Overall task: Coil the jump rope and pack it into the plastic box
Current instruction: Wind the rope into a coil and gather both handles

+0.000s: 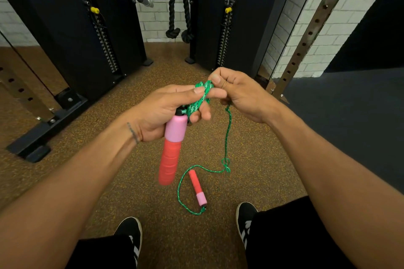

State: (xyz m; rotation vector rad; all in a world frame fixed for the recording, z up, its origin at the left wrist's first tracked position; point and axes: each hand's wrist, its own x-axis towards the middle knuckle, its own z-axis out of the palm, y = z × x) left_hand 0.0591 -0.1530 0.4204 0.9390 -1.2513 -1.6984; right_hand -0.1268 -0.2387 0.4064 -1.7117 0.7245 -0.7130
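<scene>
On floor (109, 181): second handle (196, 188) | left hand (161, 113) grips coils (200, 100), first handle (171, 148) hanging | right hand (240, 94) pinches rope (227, 137)

Green speckled jump rope (227, 137) with two red handles, each pink at the cord end. Several turns are bunched at your left grip (166, 111) and pinched by your right grip (238, 94). The first handle (172, 148) hangs pink end up from the left. The free cord drops through a knot (226, 165) to the floor (131, 181), looping to the second handle (197, 188), which lies flat.
</scene>
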